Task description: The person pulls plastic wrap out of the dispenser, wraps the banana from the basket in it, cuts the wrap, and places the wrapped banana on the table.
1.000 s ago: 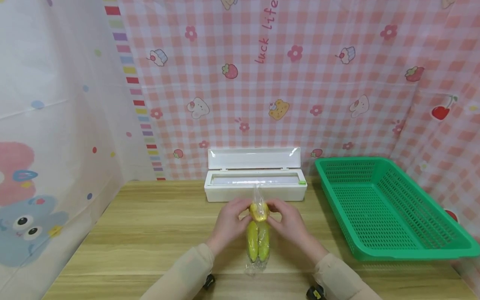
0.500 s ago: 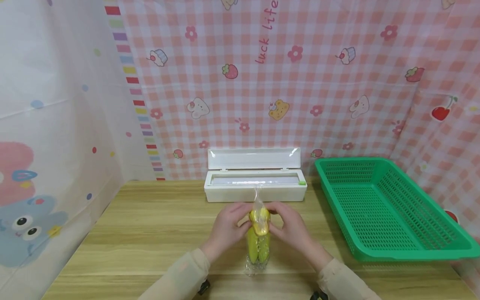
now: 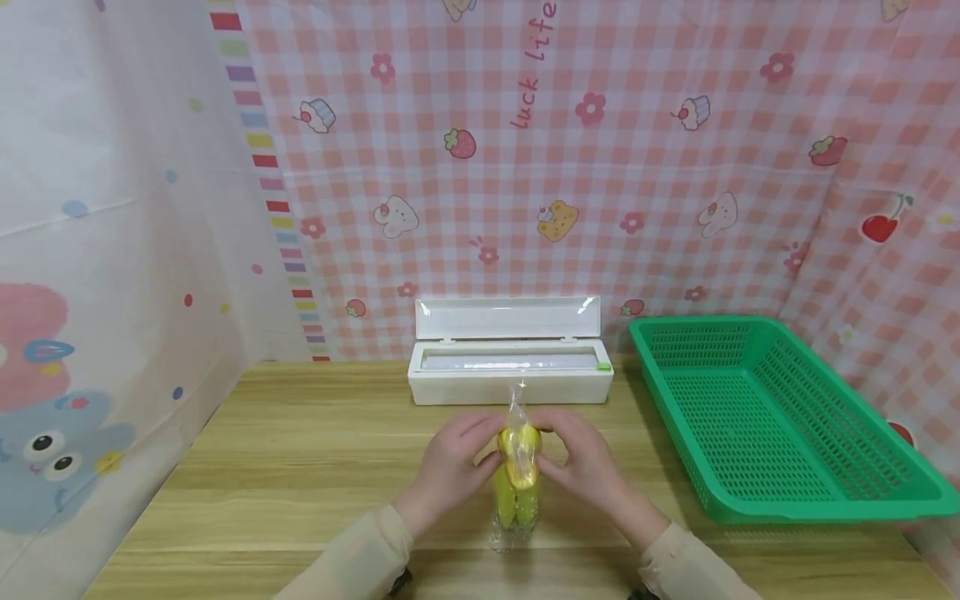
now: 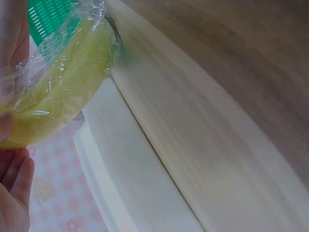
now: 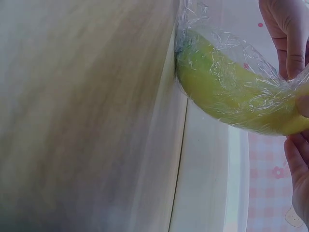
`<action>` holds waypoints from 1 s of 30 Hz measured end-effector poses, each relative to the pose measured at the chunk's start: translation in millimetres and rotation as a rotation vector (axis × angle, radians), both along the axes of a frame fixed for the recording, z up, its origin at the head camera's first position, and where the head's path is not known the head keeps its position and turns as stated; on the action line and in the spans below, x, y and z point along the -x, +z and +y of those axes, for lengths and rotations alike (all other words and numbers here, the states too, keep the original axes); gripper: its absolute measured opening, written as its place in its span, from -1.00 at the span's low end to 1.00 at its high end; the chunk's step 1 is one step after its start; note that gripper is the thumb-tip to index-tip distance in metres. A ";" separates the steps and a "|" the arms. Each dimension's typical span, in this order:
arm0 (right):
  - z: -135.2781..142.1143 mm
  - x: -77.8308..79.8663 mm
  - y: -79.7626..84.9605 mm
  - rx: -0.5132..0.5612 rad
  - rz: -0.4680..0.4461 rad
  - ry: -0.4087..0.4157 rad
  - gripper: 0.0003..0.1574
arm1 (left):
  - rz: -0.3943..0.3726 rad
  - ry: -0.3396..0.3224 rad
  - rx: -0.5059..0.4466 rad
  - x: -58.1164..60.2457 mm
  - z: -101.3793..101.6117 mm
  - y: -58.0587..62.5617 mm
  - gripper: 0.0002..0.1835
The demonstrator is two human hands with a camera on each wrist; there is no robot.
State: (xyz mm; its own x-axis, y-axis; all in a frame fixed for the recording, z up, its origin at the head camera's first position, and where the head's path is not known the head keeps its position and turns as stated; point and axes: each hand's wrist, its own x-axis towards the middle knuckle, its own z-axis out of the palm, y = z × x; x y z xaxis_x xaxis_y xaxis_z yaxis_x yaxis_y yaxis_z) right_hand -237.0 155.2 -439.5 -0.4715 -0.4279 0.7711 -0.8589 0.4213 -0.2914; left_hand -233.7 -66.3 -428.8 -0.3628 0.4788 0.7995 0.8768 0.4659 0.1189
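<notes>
Two yellow-green bananas [image 3: 507, 503], side by side in clear cling film [image 3: 510, 538], stand tilted between both hands near the middle of the table. My left hand [image 3: 456, 460] pinches the upper end from the left with fingers and thumb. From the right, my right hand [image 3: 583, 460] grips that same end. In the left wrist view the bananas [image 4: 72, 84] rise in a curve, their lower tip at the tabletop. Crinkled film covers the bananas [image 5: 227, 94] in the right wrist view, and a twisted tail of it sticks up past the upper end.
Behind the hands stands a white cling film dispenser [image 3: 510, 390] with its lid [image 3: 508, 318] raised. To the right is a green perforated basket [image 3: 750, 508]. Both sit on the wooden table [image 3: 300, 467], with a pink checked cloth [image 3: 480, 183] hanging behind.
The bananas' upper end has come up and toward me, tilting them more steeply, while their near tips stay at about the same place. Both hands have moved slightly nearer, keeping their grip.
</notes>
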 end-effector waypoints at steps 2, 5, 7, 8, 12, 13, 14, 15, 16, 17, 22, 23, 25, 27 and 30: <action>0.0 -1.1 0.3 -0.006 0.005 -0.010 -0.38 | -0.008 0.002 0.010 -1.3 -2.2 -0.1 -0.44; 0.2 -2.1 -0.7 -0.005 0.018 -0.020 -0.38 | -0.012 -0.009 0.018 -4.8 -7.1 1.5 -0.40; 0.2 -2.7 -0.9 -0.001 0.019 -0.025 -0.38 | 0.010 -0.023 0.012 -8.0 -11.1 4.2 -0.40; 0.3 -2.9 -1.1 0.001 0.021 -0.026 -0.38 | 0.024 -0.036 0.007 -10.0 -13.1 5.9 -0.41; 0.1 -4.2 -0.2 0.004 0.020 -0.026 -0.38 | 0.137 -0.112 -0.032 -17.6 -19.2 13.7 -0.58; 0.0 -4.5 0.0 0.004 0.021 -0.026 -0.38 | 0.165 -0.137 -0.039 -19.8 -19.8 15.9 -0.64; -0.1 -4.6 -0.1 0.003 0.023 -0.026 -0.38 | 0.191 -0.165 -0.047 -22.0 -20.0 17.9 -0.68; -0.2 -4.8 0.1 0.001 0.023 -0.027 -0.38 | 0.221 -0.189 -0.050 -24.0 -20.0 19.9 -0.70; -0.2 -4.9 0.2 0.001 0.023 -0.029 -0.38 | 0.251 -0.211 -0.053 -26.1 -19.5 21.6 -0.70; -0.2 -4.9 0.5 0.000 0.026 -0.030 -0.39 | 0.281 -0.225 -0.051 -28.4 -18.8 23.2 -0.70; -0.6 -6.1 2.3 0.008 0.038 -0.025 -0.40 | 0.396 -0.255 -0.019 -39.5 -12.8 27.9 -0.71; -0.8 -6.3 2.6 0.009 0.044 -0.021 -0.40 | 0.410 -0.253 -0.010 -41.2 -11.3 28.1 -0.71; -1.1 -6.7 2.8 0.012 0.054 -0.020 -0.40 | 0.426 -0.249 0.008 -43.5 -8.5 28.1 -0.70; -1.1 -6.5 2.6 0.010 0.065 -0.022 -0.39 | 0.432 -0.242 0.029 -44.6 -6.3 27.3 -0.69; -0.8 -6.4 1.8 0.006 0.078 -0.025 -0.37 | 0.424 -0.236 0.058 -43.6 -3.6 25.5 -0.67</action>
State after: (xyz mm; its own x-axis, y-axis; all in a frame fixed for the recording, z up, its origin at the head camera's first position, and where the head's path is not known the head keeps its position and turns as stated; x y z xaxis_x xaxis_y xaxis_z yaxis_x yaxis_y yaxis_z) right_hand -230.5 154.3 -437.7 -0.4202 -0.4118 0.8086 -0.8684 0.4411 -0.2266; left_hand -190.2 -70.0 -403.3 0.1126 0.5569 0.8229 0.9248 0.2442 -0.2918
